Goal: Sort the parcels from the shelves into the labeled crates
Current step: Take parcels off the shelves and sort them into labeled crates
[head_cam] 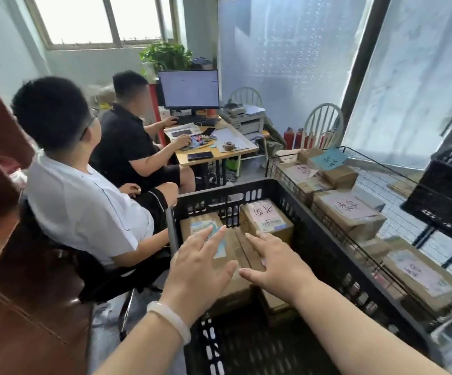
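Over a black crate [325, 255] beside a wire shelf [409, 220], the left grip [200, 269] and right grip [276, 269] hover, fingers spread and holding nothing, above brown parcels [267, 217] at the crate's far end.

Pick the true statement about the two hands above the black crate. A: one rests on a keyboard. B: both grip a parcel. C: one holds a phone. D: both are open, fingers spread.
D: the left hand and right hand show spread fingers over the parcels, gripping nothing.

Monitor [189, 89], potted plant [165, 55], perhaps a printer [246, 121].
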A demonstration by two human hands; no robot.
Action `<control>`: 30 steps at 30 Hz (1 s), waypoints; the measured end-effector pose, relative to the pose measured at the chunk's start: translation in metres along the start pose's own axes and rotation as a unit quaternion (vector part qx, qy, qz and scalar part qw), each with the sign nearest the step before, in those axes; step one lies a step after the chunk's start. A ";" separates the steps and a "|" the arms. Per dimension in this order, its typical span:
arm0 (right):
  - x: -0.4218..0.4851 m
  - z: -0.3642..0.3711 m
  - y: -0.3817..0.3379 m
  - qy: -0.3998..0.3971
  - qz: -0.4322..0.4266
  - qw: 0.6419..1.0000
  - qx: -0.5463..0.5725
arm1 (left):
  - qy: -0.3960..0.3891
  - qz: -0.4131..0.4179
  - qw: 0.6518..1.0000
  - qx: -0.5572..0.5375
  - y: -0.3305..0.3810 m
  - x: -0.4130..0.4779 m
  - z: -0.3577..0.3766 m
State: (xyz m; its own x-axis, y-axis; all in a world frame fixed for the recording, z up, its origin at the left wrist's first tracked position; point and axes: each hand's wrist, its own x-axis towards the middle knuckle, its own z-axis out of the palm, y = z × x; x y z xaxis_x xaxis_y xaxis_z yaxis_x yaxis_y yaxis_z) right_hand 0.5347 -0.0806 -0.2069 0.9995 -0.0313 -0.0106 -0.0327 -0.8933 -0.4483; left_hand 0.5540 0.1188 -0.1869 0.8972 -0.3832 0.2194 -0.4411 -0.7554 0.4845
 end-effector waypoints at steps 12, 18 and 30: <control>-0.254 -0.110 0.087 0.205 0.163 0.953 -0.154 | -0.052 0.281 0.955 0.074 0.188 -0.027 0.066; -0.412 -0.128 0.120 0.212 0.298 0.910 -0.193 | -0.086 0.378 0.921 0.033 0.310 -0.108 0.094; -0.743 -0.145 0.116 0.280 0.468 0.809 -0.219 | -0.127 0.545 0.826 -0.069 0.519 -0.360 0.147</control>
State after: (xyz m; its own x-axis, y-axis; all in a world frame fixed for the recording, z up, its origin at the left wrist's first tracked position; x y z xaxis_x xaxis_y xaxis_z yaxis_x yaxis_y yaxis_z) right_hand -0.2122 -0.2263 -0.1220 0.3816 -0.8744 0.2997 -0.8947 -0.4309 -0.1179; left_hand -0.0005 -0.2136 -0.1384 -0.0718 -0.9083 0.4120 -0.9618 0.1724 0.2125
